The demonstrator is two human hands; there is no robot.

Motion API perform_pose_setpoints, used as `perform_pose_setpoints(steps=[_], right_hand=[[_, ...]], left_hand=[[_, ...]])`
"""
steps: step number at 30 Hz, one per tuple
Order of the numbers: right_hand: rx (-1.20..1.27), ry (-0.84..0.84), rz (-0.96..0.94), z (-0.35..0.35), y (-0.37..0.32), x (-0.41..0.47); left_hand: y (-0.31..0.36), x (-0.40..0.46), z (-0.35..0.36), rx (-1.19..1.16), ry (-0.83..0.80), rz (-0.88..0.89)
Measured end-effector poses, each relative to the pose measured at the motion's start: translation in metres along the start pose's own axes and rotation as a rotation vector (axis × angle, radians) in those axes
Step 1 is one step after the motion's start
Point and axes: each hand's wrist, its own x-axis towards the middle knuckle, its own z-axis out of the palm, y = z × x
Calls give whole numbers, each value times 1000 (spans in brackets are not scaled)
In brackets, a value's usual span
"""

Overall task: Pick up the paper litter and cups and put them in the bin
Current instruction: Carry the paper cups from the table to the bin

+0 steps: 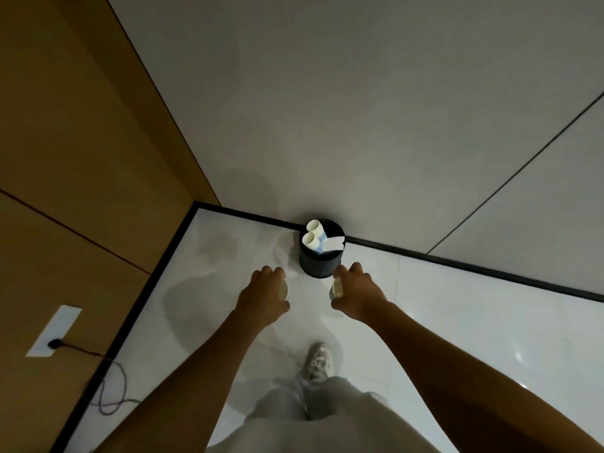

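A small black bin (pixel 320 263) stands on the white floor against the grey wall. Two white paper cups (pixel 312 233) and a strip of white paper (pixel 335 244) stick out of its top. My left hand (pixel 264 294) is stretched out just left of the bin, its fingers curled round a pale cup (pixel 283 289) of which only an edge shows. My right hand (pixel 358 291) reaches in just below the bin's right side and grips another pale cup (pixel 337 287). Both hands are close to the bin but short of its opening.
A brown wood-panelled wall (pixel 81 158) runs along the left, with a white socket plate (pixel 54 331) and a dark cable (pixel 108 380) trailing onto the floor. A black skirting strip (pixel 457 259) lines the walls. My shoe (pixel 317 361) and light trousers show below.
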Motion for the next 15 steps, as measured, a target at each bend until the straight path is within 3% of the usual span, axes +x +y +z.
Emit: perform_pose_setpoints(steps=[15], right_hand=[[-224, -99, -184, -101, -63, 266]], left_hand=[[-43, 216, -61, -151, 30, -236]])
